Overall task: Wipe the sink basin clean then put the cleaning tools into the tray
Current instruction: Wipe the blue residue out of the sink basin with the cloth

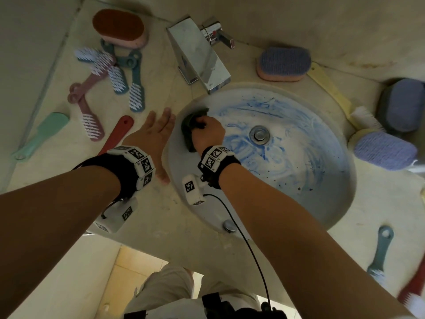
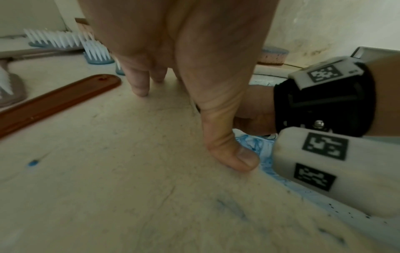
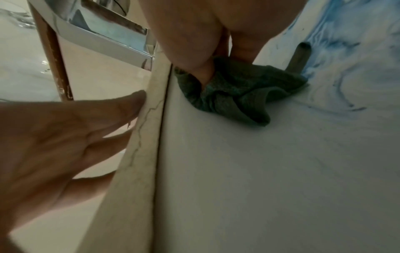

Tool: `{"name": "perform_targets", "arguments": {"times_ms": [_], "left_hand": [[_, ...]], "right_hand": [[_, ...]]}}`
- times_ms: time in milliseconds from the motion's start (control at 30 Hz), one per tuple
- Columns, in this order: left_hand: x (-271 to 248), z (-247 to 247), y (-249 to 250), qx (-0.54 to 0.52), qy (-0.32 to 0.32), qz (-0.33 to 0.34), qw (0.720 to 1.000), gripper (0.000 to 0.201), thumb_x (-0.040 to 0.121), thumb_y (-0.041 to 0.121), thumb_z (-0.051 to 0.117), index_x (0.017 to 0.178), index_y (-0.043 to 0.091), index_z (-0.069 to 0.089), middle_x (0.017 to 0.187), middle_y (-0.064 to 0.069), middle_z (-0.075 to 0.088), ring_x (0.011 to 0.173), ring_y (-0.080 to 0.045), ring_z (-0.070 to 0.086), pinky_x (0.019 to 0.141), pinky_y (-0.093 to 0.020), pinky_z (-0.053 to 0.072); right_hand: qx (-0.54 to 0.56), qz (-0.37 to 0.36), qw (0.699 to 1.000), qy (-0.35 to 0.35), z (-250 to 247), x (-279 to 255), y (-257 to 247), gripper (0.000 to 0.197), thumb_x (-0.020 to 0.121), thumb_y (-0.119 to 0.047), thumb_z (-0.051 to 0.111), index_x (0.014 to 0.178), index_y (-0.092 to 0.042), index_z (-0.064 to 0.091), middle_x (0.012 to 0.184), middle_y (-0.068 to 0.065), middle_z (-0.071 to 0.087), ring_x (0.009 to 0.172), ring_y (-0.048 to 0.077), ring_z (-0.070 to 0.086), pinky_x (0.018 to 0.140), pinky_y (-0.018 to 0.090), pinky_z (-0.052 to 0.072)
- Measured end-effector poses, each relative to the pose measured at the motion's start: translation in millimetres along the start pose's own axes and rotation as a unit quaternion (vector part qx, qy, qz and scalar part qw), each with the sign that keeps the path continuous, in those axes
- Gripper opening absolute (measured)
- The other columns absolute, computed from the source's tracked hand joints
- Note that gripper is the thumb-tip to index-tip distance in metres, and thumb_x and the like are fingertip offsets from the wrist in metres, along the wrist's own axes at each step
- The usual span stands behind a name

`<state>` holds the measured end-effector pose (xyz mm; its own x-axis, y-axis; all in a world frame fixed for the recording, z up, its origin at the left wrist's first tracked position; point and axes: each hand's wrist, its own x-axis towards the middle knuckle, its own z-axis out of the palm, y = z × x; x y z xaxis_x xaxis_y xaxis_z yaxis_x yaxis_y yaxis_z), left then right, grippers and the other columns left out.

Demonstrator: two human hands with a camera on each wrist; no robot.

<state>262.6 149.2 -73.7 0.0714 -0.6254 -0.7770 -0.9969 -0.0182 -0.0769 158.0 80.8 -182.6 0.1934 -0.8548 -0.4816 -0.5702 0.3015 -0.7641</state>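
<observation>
The fingers point(image 3: 203, 68) of the right hand point(image 1: 208, 132) are curled round a dark green cloth point(image 3: 233, 90), and the cloth is pressed on the left inside wall of the sink basin point(image 1: 333, 199). Most of those fingers are hidden by the back of the hand in the head view, so only the thumb and one fingertip can be made out from the right wrist.

The fingers point(image 2: 140, 82) of the left hand point(image 1: 151, 137) are held straight and a little apart, and they are laid flat on the desk point(image 1: 161, 217) just beside the basin rim. The thumb tip is set right at the rim.

Blue smears are spread over the middle and far side of the basin, around the drain point(image 1: 259, 134). The wall near the cloth looks white.

A chrome tap point(image 1: 200, 58) is seen behind the basin. Brushes point(image 1: 119, 77) are piled to the left on the desk, and a red handle point(image 1: 117, 132) is partly covered by the left arm. Sponges point(image 1: 282, 63) are placed at the back and to the right. A dark tray point(image 1: 383, 104) at the right edge is cut off, with a blue sponge in it. One more brush point(image 1: 379, 256) at the lower right is partly hidden by the right arm.
</observation>
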Motion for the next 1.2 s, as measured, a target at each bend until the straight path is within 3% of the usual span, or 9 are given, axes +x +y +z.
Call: {"name": "perform_targets", "arguments": {"times_ms": [267, 400, 533, 633, 700, 800, 933, 1067, 1200], "left_hand": [[-1, -1, -1, -0.030, 0.002, -0.013, 0.999, 0.156, 0.051, 0.064, 0.082, 0.142, 0.006, -0.031, 0.153, -0.009, -0.031, 0.128, -0.014, -0.035, 0.104, -0.032, -0.024], [3, 2, -4, -0.023, 0.003, -0.008, 1.000, 0.161, 0.045, 0.069, 0.082, 0.144, 0.007, -0.029, 0.153, -0.013, -0.032, 0.141, -0.028, -0.029, 0.111, -0.037, -0.021], [-1, 1, -2, -0.052, -0.013, -0.025, 0.998, 0.157, 0.050, 0.058, 0.086, 0.144, 0.010, -0.031, 0.153, -0.007, -0.034, 0.142, -0.027, -0.026, 0.105, -0.032, -0.017], [-1, 1, -1, -0.028, -0.007, -0.018, 0.999, 0.153, 0.055, 0.058, 0.083, 0.144, 0.007, -0.030, 0.153, -0.009, -0.032, 0.137, -0.019, -0.030, 0.101, -0.031, -0.023], [1, 3, -3, -0.030, 0.006, -0.010, 0.999, 0.157, 0.049, 0.063, 0.083, 0.144, 0.007, -0.030, 0.153, -0.012, -0.032, 0.138, -0.023, -0.031, 0.107, -0.035, -0.023], [4, 5, -6, -0.018, 0.009, -0.001, 1.000, 0.162, 0.044, 0.068, 0.082, 0.144, 0.006, -0.030, 0.153, -0.015, -0.032, 0.141, -0.030, -0.030, 0.116, -0.041, -0.018], [-1, 0, -1, -0.027, -0.001, -0.005, 1.000, 0.156, 0.051, 0.061, 0.083, 0.144, 0.006, -0.029, 0.152, -0.013, -0.033, 0.141, -0.030, -0.028, 0.108, -0.036, -0.021], [-3, 0, -2, -0.050, -0.008, -0.023, 0.998, 0.155, 0.052, 0.057, 0.086, 0.144, 0.009, -0.030, 0.152, -0.009, -0.034, 0.142, -0.031, -0.025, 0.107, -0.034, -0.018], [-7, -3, 0, -0.045, -0.011, -0.023, 0.999, 0.152, 0.055, 0.058, 0.083, 0.144, 0.008, -0.030, 0.153, -0.010, -0.033, 0.142, -0.027, -0.025, 0.100, -0.029, -0.020]], "right_hand": [[0.099, 0.136, 0.974, 0.154, -40, 46, 12, 0.028, 0.091, -0.007, 0.050, 0.115, -0.004, 0.065, 0.119, 0.013, 0.065, 0.113, 0.030, 0.057, 0.098, 0.030, 0.041], [0.096, 0.151, 0.969, 0.173, -48, 52, 21, 0.027, 0.094, -0.006, 0.046, 0.116, -0.002, 0.062, 0.120, 0.013, 0.063, 0.111, 0.028, 0.056, 0.088, 0.024, 0.038], [0.050, 0.127, 0.980, 0.145, -36, 48, 14, 0.030, 0.088, -0.008, 0.052, 0.113, -0.008, 0.067, 0.117, 0.011, 0.066, 0.110, 0.030, 0.059, 0.093, 0.030, 0.045], [-0.039, 0.048, 0.995, 0.079, -19, 31, 11, 0.032, 0.084, -0.009, 0.056, 0.113, -0.011, 0.070, 0.117, 0.011, 0.067, 0.110, 0.031, 0.059, 0.094, 0.032, 0.047], [-0.096, -0.008, 0.995, 0.014, -10, 17, 13, 0.035, 0.086, -0.009, 0.056, 0.119, -0.012, 0.069, 0.122, 0.013, 0.063, 0.112, 0.032, 0.057, 0.096, 0.031, 0.045], [-0.183, -0.069, 0.977, -0.081, -7, 0, 20, 0.038, 0.087, -0.009, 0.055, 0.123, -0.012, 0.067, 0.127, 0.013, 0.060, 0.114, 0.032, 0.056, 0.097, 0.030, 0.042], [-0.248, -0.119, 0.948, -0.161, -11, -15, 27, 0.037, 0.085, -0.007, 0.056, 0.120, -0.014, 0.069, 0.123, 0.013, 0.061, 0.111, 0.031, 0.056, 0.095, 0.032, 0.045], [-0.248, -0.117, 0.949, -0.156, -11, -7, 27, 0.037, 0.086, -0.007, 0.056, 0.121, -0.012, 0.067, 0.124, 0.013, 0.060, 0.112, 0.031, 0.056, 0.094, 0.032, 0.047], [-0.230, -0.080, 0.966, -0.082, -13, 17, 23, 0.041, 0.088, -0.010, 0.056, 0.128, -0.008, 0.060, 0.131, 0.014, 0.056, 0.118, 0.032, 0.053, 0.098, 0.034, 0.042]]}}
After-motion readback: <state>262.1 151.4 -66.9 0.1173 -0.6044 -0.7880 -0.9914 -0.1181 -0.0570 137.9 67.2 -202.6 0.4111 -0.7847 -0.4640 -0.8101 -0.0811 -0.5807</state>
